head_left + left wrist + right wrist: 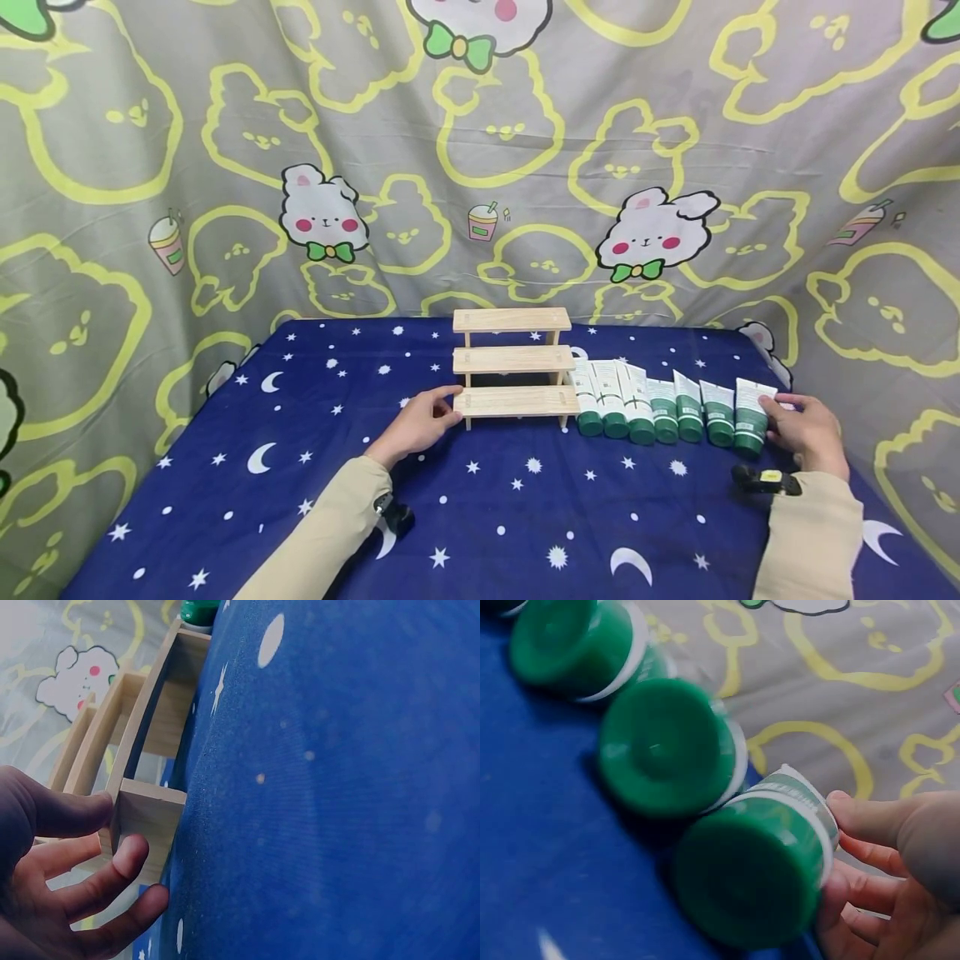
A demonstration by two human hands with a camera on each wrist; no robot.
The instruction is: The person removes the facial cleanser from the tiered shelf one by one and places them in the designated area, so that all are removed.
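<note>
A three-step wooden display stand [513,360] stands toward the back of the table. My left hand [423,423] pinches the left end of its lowest step; the left wrist view shows the thumb on the board [135,742] and fingers [131,855] curled at its end. To the right of the stand runs a row of several green-and-white squeeze tubes [663,410] with green caps toward me. My right hand [810,429] holds the rightmost tube [752,415] by its right side. In the right wrist view, thumb and fingers [870,889] close on that tube behind its cap [746,881].
A dark blue cloth [525,517] with white moons and stars covers the table. Behind it hangs a grey curtain [405,125] with yellow outlines and cartoon rabbits. The leftmost tubes stand close against the stand's right side.
</note>
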